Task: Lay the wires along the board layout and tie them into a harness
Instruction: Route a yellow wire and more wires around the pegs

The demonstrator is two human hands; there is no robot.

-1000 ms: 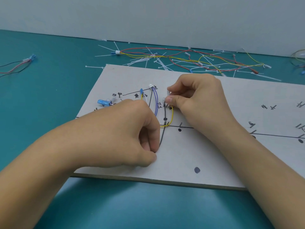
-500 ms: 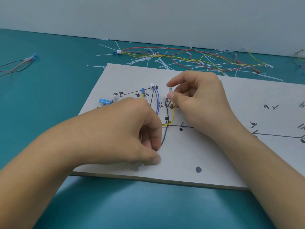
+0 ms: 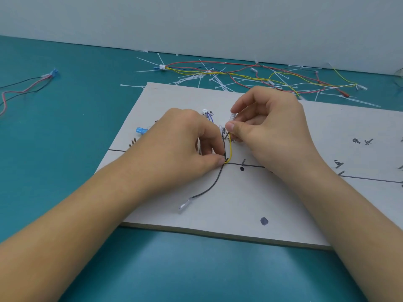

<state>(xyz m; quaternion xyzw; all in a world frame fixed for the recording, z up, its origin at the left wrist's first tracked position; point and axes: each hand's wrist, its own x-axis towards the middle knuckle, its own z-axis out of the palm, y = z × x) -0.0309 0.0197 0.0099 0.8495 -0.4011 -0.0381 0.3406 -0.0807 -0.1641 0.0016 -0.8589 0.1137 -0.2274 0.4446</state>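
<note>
Your left hand (image 3: 181, 147) pinches black wire (image 3: 210, 186) and yellow wire (image 3: 230, 149) together on layout board (image 3: 283, 205); your right hand (image 3: 270, 125) pinches yellow wire's clear terminal (image 3: 233, 117).

The only writing I find is on the board (image 3: 283, 203). Black handwritten characters (image 3: 362, 141) sit above the drawn line (image 3: 370, 179), one pair toward the right and more farther left, partly hidden. All are too small and blurred for me to read. Two black dots (image 3: 242, 169) are inked nearer my edge.
</note>
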